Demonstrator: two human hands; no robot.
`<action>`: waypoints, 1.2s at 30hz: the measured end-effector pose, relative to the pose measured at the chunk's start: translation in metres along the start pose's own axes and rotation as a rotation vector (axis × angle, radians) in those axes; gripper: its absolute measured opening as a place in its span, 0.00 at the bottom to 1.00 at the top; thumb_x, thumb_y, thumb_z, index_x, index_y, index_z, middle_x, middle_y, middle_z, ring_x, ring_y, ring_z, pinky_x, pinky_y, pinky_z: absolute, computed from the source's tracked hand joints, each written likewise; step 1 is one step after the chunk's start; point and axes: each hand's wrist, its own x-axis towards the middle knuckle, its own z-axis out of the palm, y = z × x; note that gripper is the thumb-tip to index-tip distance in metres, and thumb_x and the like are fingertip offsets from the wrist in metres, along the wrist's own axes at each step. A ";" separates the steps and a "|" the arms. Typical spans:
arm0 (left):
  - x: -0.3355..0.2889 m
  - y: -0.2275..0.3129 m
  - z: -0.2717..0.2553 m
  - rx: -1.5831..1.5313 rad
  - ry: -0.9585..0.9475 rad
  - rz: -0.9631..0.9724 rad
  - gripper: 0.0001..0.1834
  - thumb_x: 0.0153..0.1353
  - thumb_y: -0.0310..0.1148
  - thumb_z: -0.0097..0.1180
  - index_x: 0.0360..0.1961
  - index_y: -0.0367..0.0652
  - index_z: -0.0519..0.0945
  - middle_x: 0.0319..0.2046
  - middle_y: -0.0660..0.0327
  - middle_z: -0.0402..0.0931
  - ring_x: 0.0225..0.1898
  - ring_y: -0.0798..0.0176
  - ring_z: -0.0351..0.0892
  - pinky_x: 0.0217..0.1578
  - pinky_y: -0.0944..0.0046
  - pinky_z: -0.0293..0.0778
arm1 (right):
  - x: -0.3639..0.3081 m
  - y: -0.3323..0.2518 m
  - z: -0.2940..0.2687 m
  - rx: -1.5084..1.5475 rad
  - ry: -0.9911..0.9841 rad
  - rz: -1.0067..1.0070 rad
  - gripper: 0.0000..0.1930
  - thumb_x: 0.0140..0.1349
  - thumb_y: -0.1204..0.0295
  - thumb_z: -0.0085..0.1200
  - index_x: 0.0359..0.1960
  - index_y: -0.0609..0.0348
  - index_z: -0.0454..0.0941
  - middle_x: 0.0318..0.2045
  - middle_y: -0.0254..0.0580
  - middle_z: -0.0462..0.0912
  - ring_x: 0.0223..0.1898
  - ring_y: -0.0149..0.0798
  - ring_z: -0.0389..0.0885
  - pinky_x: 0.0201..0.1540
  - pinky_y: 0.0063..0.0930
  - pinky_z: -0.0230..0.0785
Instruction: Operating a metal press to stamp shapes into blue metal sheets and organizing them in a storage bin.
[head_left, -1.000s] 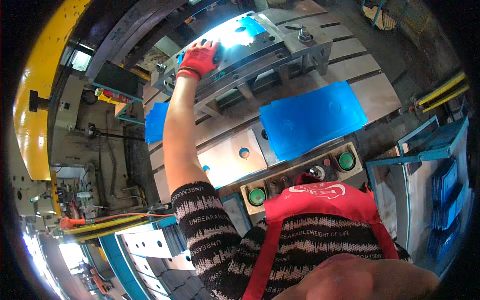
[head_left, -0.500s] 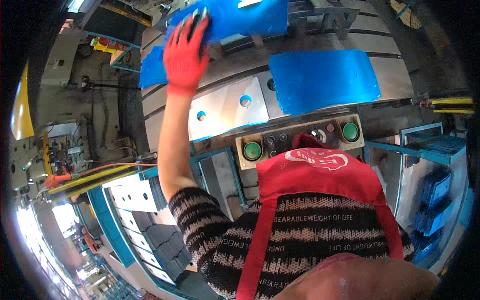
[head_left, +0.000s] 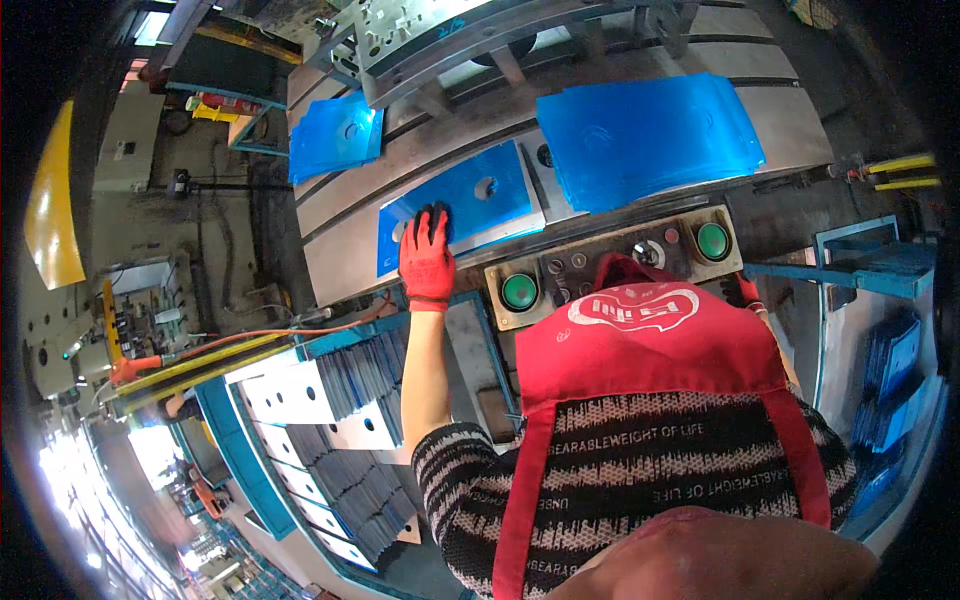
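Head view: the left hand [head_left: 427, 262], in a red glove, lies flat with fingers spread on a blue-filmed metal plate [head_left: 465, 203] at 11 o'clock on the press table [head_left: 340, 262]. Right hand unseen. Even, flat pressure should stop the plate skewing.

We note a metalworking factory: heavy press bed [head_left: 420, 160], green push buttons [head_left: 519, 292], stacked punched plates [head_left: 330, 390].

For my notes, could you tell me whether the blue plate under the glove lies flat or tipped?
Flat: the blue plate lies level on the press bed, left hand on its near corner.
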 end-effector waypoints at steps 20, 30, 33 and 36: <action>0.073 0.045 0.024 -0.659 -0.083 0.021 0.28 0.48 0.31 0.57 0.54 0.45 0.67 0.54 0.53 0.64 0.57 0.52 0.62 0.54 0.61 0.60 | -0.133 -0.145 -0.011 0.116 0.831 -0.824 0.18 0.58 0.67 0.51 0.48 0.62 0.71 0.42 0.44 0.77 0.45 0.37 0.73 0.49 0.27 0.63; 0.171 0.106 0.092 -0.946 -0.020 -0.177 0.23 0.55 0.39 0.51 0.49 0.38 0.69 0.49 0.50 0.67 0.52 0.47 0.63 0.53 0.55 0.59 | -0.266 -0.304 0.181 -0.797 0.575 -1.563 0.23 0.56 0.66 0.50 0.54 0.51 0.65 0.53 0.42 0.68 0.58 0.44 0.61 0.60 0.37 0.49; 0.178 0.115 0.100 -0.981 -0.019 -0.230 0.22 0.54 0.42 0.51 0.46 0.39 0.72 0.47 0.51 0.70 0.49 0.48 0.66 0.52 0.55 0.60 | -0.245 -0.302 0.204 -1.143 0.584 -1.424 0.25 0.54 0.59 0.50 0.55 0.46 0.65 0.55 0.41 0.66 0.60 0.47 0.54 0.63 0.45 0.39; 0.177 0.116 0.103 -0.919 0.012 -0.223 0.22 0.53 0.43 0.52 0.46 0.40 0.73 0.46 0.51 0.71 0.49 0.48 0.67 0.50 0.56 0.62 | -0.241 -0.293 0.208 -1.239 0.620 -1.441 0.26 0.54 0.55 0.49 0.56 0.44 0.64 0.56 0.39 0.64 0.61 0.45 0.53 0.63 0.48 0.34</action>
